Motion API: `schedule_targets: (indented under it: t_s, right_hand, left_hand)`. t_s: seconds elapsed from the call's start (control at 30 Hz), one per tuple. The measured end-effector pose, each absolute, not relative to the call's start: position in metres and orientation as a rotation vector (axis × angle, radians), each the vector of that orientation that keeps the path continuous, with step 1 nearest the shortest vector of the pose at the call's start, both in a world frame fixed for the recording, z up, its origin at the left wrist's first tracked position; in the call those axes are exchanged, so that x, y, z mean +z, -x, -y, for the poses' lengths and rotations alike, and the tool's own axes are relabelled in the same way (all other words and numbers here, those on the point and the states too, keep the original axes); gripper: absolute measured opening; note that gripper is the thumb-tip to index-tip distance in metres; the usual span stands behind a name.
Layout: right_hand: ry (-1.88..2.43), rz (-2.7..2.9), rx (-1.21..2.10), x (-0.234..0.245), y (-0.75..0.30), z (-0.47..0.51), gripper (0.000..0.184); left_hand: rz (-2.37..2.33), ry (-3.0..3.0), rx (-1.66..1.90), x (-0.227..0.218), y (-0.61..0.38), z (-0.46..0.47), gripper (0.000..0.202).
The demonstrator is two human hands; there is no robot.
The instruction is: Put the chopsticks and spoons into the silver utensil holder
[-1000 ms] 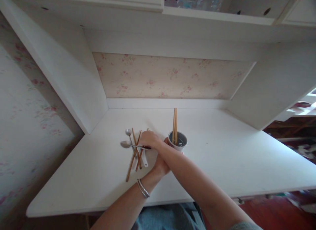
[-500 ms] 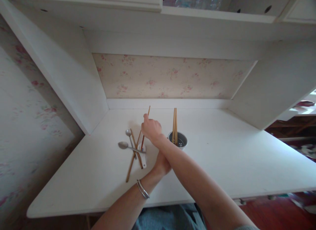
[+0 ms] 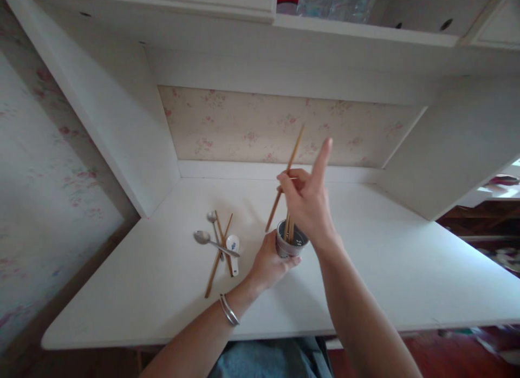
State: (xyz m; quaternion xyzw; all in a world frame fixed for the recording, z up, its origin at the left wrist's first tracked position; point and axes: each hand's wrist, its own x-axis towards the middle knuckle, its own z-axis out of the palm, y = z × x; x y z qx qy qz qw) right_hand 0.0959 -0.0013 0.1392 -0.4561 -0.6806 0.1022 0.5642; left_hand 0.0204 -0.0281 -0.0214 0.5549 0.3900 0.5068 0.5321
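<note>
My left hand (image 3: 268, 265) is wrapped around a metal utensil holder (image 3: 287, 250) with small holes, steadying it on the white desk. Several wooden chopsticks (image 3: 289, 229) stand inside, their upper parts hidden behind my right hand (image 3: 311, 199). Thumb and fingers of that hand pinch another chopstick (image 3: 296, 148), tilted, its lower tip just left of the holder's rim; the index finger points up. Left of the holder lies a loose pile: crossed chopsticks (image 3: 213, 276), a long metal spoon (image 3: 203, 237), a smaller metal spoon (image 3: 212, 216) and a white ceramic spoon (image 3: 233, 245) with a blue pattern.
The white desk (image 3: 162, 280) has a side panel (image 3: 117, 112) at the left and another (image 3: 455, 134) at the right. Overhead hangs a shelf (image 3: 365, 32) with plastic bottles (image 3: 320, 3). Floral wallpaper covers the back.
My right hand has lifted a chopstick from the pile and carried it right, above the holder. My arms are no longer crossed. The left hand remains at the holder.
</note>
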Motion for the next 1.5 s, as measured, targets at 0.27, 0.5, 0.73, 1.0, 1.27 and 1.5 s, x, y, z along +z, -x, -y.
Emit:
schedule_targets:
  t_s: [0.27, 0.5, 0.73, 1.0, 1.27, 1.5]
  right_hand:
    - [1.196, 1.247, 0.482, 0.078, -0.175, -0.012, 0.040]
    - [1.290, 1.379, 0.612, 0.050, -0.162, -0.014, 0.037]
    - [1.469, 1.467, 0.531, 0.049, -0.156, -0.019, 0.035]
    - [1.507, 1.532, 0.441, 0.053, -0.156, -0.018, 0.041]
    - [1.493, 1.492, 0.458, 0.053, -0.152, -0.015, 0.041]
    - [1.318, 1.414, 0.671, 0.038, -0.154, -0.014, 0.044]
  left_hand:
    - [-0.925, -1.408, 1.277, -0.021, -0.022, 0.028, 0.064]
    - [-0.937, -1.407, 1.230, -0.018, -0.024, 0.027, 0.063]
    - [-0.959, -1.368, 1.245, -0.021, -0.025, 0.026, 0.067]
    - [-0.921, -1.369, 1.248, -0.014, -0.028, 0.027, 0.061]
    - [-0.928, -1.368, 1.230, -0.015, -0.028, 0.027, 0.065]
    - [-0.924, -1.350, 1.226, -0.017, -0.026, 0.026, 0.069]
